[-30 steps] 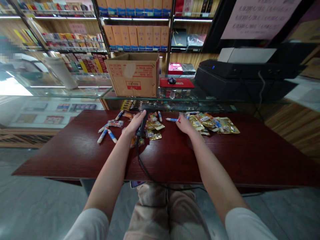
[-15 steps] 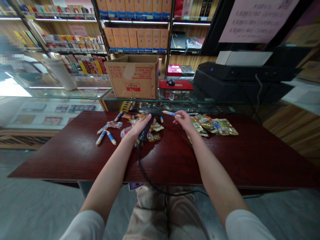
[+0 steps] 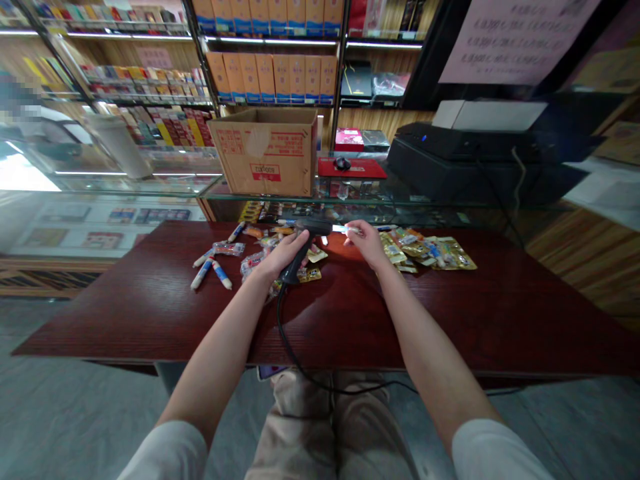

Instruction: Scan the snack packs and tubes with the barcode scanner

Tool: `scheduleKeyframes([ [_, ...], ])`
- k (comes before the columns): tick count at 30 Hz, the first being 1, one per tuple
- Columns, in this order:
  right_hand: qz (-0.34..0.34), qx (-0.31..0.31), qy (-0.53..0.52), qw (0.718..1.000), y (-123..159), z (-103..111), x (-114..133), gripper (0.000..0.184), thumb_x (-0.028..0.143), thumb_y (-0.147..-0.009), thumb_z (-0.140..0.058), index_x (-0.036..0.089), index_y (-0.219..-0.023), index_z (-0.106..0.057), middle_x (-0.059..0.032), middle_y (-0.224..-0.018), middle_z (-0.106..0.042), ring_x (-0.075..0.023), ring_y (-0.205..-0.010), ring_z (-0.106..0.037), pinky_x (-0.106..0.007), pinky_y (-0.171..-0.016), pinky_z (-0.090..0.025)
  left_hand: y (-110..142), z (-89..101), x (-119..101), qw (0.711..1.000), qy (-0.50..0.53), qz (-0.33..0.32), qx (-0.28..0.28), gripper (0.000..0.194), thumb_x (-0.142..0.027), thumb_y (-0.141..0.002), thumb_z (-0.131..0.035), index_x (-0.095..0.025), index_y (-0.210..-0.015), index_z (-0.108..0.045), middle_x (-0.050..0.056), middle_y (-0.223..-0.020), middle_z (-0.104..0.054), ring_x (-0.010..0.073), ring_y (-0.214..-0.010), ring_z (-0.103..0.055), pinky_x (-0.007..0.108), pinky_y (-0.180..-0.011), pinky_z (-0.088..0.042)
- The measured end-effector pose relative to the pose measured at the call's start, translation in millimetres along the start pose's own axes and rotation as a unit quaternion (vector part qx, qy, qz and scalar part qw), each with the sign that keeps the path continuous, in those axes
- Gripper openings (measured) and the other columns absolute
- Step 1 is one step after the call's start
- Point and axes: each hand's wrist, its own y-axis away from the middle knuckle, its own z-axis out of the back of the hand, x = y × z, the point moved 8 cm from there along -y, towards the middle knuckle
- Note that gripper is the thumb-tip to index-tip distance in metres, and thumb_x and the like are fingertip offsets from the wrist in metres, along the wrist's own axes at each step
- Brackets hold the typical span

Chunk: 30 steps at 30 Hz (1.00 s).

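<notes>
My left hand (image 3: 283,257) is shut around the grip of a black corded handheld barcode scanner (image 3: 303,243), whose head points right. My right hand (image 3: 367,243) pinches a white and blue tube (image 3: 345,229) just in front of the scanner head, and a bright glow lights the tube. Below the hands, on the dark red wooden table (image 3: 150,313), lie several loose white and blue tubes (image 3: 203,274). Clear plastic packets (image 3: 229,249) lie beside those tubes. A heap of gold foil sachets (image 3: 425,253) lies right of my right hand. The black scanner cable (image 3: 285,333) runs down over the table's front edge.
Behind the table stands a glass counter (image 3: 350,199) holding a cardboard box (image 3: 263,153), a red mat (image 3: 353,168) with a computer mouse, and a large black machine (image 3: 480,157). Stocked shelves (image 3: 270,67) rise behind it, and my knees show below the table.
My right hand has lifted the tube off the table and brought it to the scanner head. The scanner has shifted slightly right, and a glow now shows on the tube.
</notes>
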Motion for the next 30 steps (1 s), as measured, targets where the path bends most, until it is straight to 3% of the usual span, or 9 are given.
scheduleKeyframes([
  [5, -0.004, 0.009, 0.040, 0.999, -1, -2, -2, 0.022, 0.037, -0.080, -0.060, 0.022, -0.095, -0.059, 0.0011, -0.078, -0.064, -0.0162, -0.063, -0.064, -0.035, -0.069, -0.057, -2, -3.7, -1, 0.998, 0.038, -0.031, 0.031, 0.046, -0.059, -0.087, -0.062, -0.013, -0.090, -0.064, 0.003, -0.069, -0.065, 0.0079, -0.043, -0.049, 0.021, -0.040, -0.038],
  [8, -0.010, -0.007, 0.164, 0.986, 0, 6, -6, 0.019, 0.027, -0.085, -0.052, 0.020, -0.101, -0.060, -0.0042, -0.088, -0.067, -0.0207, -0.078, -0.066, -0.036, -0.077, -0.055, -6, 1.1, 3, 0.998, 0.053, -0.019, 0.018, 0.048, -0.060, -0.087, -0.061, -0.013, -0.092, -0.064, 0.002, -0.065, -0.063, 0.0082, -0.041, -0.048, 0.021, -0.038, -0.039],
  [12, 0.000, -0.055, 0.410, 0.910, 3, 28, -8, 0.029, 0.012, -0.087, -0.042, 0.016, -0.101, -0.067, -0.0144, -0.110, -0.067, -0.0275, -0.106, -0.060, -0.040, -0.095, -0.045, -13, 25.0, 10, 0.997, 0.043, 0.009, -0.063, 0.049, -0.060, -0.088, -0.059, -0.013, -0.098, -0.066, 0.001, -0.056, -0.061, 0.0094, -0.038, -0.049, 0.021, -0.038, -0.039],
  [16, -0.048, -0.043, 0.528, 0.847, 5, 47, -17, 0.028, 0.015, -0.087, -0.047, 0.013, -0.098, -0.073, -0.0175, -0.111, -0.065, -0.0302, -0.107, -0.057, -0.042, -0.095, -0.043, -13, 52.7, 7, 0.990, 0.006, 0.010, -0.141, 0.048, -0.056, -0.092, -0.057, -0.011, -0.106, -0.065, 0.001, -0.056, -0.062, 0.0100, -0.038, -0.050, 0.022, -0.040, -0.041],
  [20, -0.059, -0.063, 0.567, 0.819, 7, 58, -10, 0.028, 0.024, -0.090, -0.051, 0.015, -0.096, -0.077, -0.0172, -0.109, -0.063, -0.0322, -0.110, -0.052, -0.045, -0.096, -0.041, -11, 69.4, 3, 0.984, 0.002, -0.013, -0.180, 0.051, -0.056, -0.090, -0.060, -0.009, -0.108, -0.064, 0.002, -0.059, -0.064, 0.0095, -0.038, -0.051, 0.021, -0.040, -0.040],
  [23, -0.038, -0.035, 0.576, 0.816, 9, 44, -8, 0.032, 0.033, -0.092, -0.051, 0.018, -0.103, -0.077, -0.0158, -0.112, -0.062, -0.0319, -0.113, -0.050, -0.045, -0.098, -0.039, -13, 72.0, 4, 0.984, 0.004, -0.012, -0.175, 0.051, -0.056, -0.089, -0.061, -0.008, -0.106, -0.064, 0.003, -0.059, -0.065, 0.0093, -0.038, -0.051, 0.021, -0.039, -0.040],
  [26, -0.064, -0.008, 0.589, 0.806, 11, 31, -17, 0.034, 0.035, -0.090, -0.054, 0.015, -0.108, -0.075, -0.0180, -0.118, -0.060, -0.0324, -0.114, -0.051, -0.044, -0.098, -0.038, -14, 71.6, 6, 0.986, -0.006, -0.014, -0.167, 0.048, -0.054, -0.090, -0.061, -0.007, -0.103, -0.064, 0.006, -0.069, -0.070, 0.0089, -0.039, -0.053, 0.020, -0.039, -0.040],
  [30, -0.097, -0.032, 0.592, 0.799, 13, 36, -25, 0.035, 0.032, -0.090, -0.053, 0.008, -0.108, -0.072, -0.0242, -0.120, -0.057, -0.0353, -0.117, -0.050, -0.045, -0.098, -0.037, -16, 71.9, 8, 0.987, -0.002, -0.012, -0.163, 0.047, -0.052, -0.091, -0.060, -0.008, -0.104, -0.064, 0.010, -0.080, -0.073, 0.0090, -0.041, -0.054, 0.021, -0.040, -0.042],
])
